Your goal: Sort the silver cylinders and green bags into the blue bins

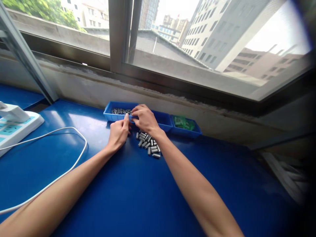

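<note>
Around eleven o'clock, the left hand (117,134) and right hand (147,121) appear to handle small parts at the blue bin (114,117), fingers curled close; whether they pinch anything is unclear.

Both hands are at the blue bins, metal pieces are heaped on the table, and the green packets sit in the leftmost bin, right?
No: the head view shows the green packets in the rightmost bin. The left hand and right hand are at the blue bins, metal pieces heaped on the table.
</note>
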The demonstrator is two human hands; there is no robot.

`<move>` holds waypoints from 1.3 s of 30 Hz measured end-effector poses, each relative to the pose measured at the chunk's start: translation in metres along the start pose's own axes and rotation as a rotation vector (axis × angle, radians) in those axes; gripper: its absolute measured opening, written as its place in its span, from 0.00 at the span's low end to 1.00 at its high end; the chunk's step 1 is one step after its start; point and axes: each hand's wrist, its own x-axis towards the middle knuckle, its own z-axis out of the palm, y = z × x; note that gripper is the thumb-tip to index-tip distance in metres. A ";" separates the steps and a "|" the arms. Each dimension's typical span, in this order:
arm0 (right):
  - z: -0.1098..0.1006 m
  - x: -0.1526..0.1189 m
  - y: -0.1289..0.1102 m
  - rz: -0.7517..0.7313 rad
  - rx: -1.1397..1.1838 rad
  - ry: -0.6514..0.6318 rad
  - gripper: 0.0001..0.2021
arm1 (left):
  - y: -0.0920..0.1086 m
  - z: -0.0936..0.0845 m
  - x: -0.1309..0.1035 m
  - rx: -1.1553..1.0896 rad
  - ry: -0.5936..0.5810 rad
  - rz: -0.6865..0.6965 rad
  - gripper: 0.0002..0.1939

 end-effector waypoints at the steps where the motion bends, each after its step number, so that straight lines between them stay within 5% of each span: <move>1: -0.003 -0.001 -0.001 -0.015 0.019 0.029 0.09 | 0.001 0.000 0.000 -0.015 -0.007 -0.016 0.32; 7: -0.031 -0.013 -0.006 -0.079 0.141 0.243 0.04 | 0.005 -0.002 0.003 -0.226 -0.070 -0.157 0.37; 14: -0.060 -0.048 -0.031 -0.063 0.314 0.263 0.02 | 0.008 0.002 0.006 -0.866 -0.447 0.028 0.32; 17: -0.053 -0.064 -0.039 0.039 0.334 0.304 0.08 | 0.008 0.001 0.006 -0.804 -0.429 0.037 0.31; 20: -0.032 -0.079 -0.035 0.187 0.336 0.395 0.17 | 0.006 -0.001 0.010 -0.663 -0.281 0.053 0.31; 23: -0.009 -0.092 -0.023 0.158 0.231 0.158 0.13 | -0.001 -0.004 0.016 -0.592 -0.156 0.103 0.29; 26: 0.003 -0.101 -0.012 -0.047 0.054 -0.094 0.18 | -0.007 -0.006 0.019 -0.596 -0.161 0.097 0.28; 29: 0.003 -0.105 -0.006 -0.079 -0.029 -0.190 0.19 | -0.011 -0.006 0.018 -0.600 -0.190 0.095 0.26; 39: -0.011 -0.126 0.010 0.027 -0.006 -0.077 0.13 | -0.001 -0.010 0.005 -0.248 -0.351 0.151 0.26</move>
